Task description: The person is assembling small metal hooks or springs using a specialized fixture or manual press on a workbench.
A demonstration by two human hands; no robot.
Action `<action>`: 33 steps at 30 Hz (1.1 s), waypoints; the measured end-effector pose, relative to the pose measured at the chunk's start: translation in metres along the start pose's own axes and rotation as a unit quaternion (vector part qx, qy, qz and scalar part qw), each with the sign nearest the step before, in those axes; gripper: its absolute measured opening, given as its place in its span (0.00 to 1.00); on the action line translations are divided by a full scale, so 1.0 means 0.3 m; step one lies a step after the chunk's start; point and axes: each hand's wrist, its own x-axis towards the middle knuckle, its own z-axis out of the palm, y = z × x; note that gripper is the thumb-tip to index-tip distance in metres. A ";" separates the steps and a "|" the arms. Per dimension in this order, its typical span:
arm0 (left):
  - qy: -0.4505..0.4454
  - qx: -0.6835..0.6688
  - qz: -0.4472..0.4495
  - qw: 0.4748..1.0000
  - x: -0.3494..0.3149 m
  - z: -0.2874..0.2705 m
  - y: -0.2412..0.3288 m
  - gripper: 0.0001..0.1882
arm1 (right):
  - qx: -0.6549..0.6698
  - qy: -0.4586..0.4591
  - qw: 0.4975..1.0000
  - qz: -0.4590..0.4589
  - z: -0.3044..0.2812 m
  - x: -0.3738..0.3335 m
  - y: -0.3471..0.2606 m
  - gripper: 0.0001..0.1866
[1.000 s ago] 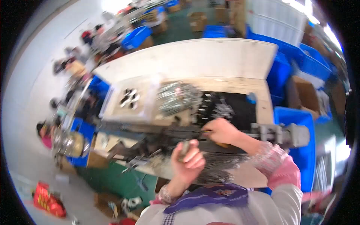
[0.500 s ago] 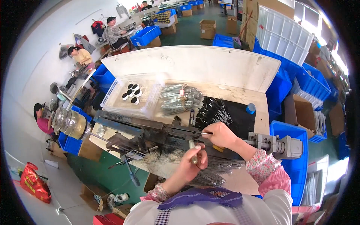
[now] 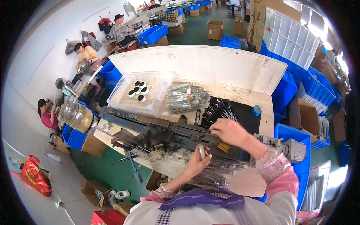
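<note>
My left hand [image 3: 198,162] is closed round a pale, short lever handle [image 3: 201,151] on the near side of a long dark metal machine [image 3: 183,132]. Above the machine's right part, my right hand [image 3: 229,131] has its fingers pinched together. Whatever sits in that pinch is too small or blurred to make out. Just beyond it, thin wire brushes [image 3: 225,112] with dark bristles lie on a black cloth [image 3: 247,120]. A yellow-brown block [image 3: 224,146] rests on the machine below my right hand. Loose thin wires [image 3: 221,168] lie in a heap closer to me.
Behind the machine are a tied bundle of wires [image 3: 187,98], a clear plastic tray [image 3: 157,105] with black-topped white rolls, and a blue cup [image 3: 256,110]. A motor unit [image 3: 294,150] is at the right. Blue crates [image 3: 296,131] surround the bench; several people sit at the left.
My right hand has risen and moved slightly away from the machine; the thin rod seen at its fingertips no longer shows. The lever handle in my left hand has swung toward upright. The whole view has shifted.
</note>
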 end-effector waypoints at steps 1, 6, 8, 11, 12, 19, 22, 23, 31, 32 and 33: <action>-0.005 0.000 -0.006 1.000 0.020 -0.005 0.007 0.14 | -0.019 0.002 1.000 0.005 -0.045 0.005 0.027 0.09; 0.010 -0.080 0.010 0.997 0.020 -0.009 0.018 0.14 | -0.152 -0.150 0.977 0.026 -0.232 0.078 0.183 0.21; 0.017 -0.082 0.005 0.996 0.022 -0.008 0.056 0.14 | -0.187 -0.213 0.959 0.006 -0.225 0.099 0.218 0.22; 0.002 -0.114 0.010 0.993 0.057 -0.003 0.007 0.15 | -0.209 -0.276 0.938 -0.037 -0.144 0.114 0.280 0.23; -0.006 -0.113 0.007 0.994 0.056 -0.001 0.005 0.15 | -0.226 -0.302 0.923 -0.073 -0.121 0.124 0.289 0.23; -0.032 -0.134 -0.041 0.990 0.002 -0.002 0.015 0.17 | -0.280 -0.362 0.879 -0.135 0.019 0.132 0.326 0.26; -0.046 -0.152 -0.055 0.986 0.004 -0.002 0.016 0.18 | -0.268 -0.336 0.893 -0.133 0.048 0.127 0.349 0.22; -0.047 -0.143 -0.051 0.987 0.004 -0.006 0.014 0.18 | -0.273 -0.319 0.898 -0.134 0.059 0.136 0.344 0.20; -0.069 -0.141 -0.040 0.987 0.038 -0.019 0.026 0.17 | 0.000 -0.217 0.969 0.114 -0.034 0.222 0.283 0.16; -0.068 -0.132 -0.044 0.988 0.038 -0.019 0.025 0.17 | 0.000 -0.216 0.970 0.115 -0.029 0.228 0.270 0.16; -0.069 -0.131 -0.043 0.988 0.036 -0.019 0.025 0.17 | 0.007 -0.187 0.979 0.084 -0.022 0.239 0.255 0.17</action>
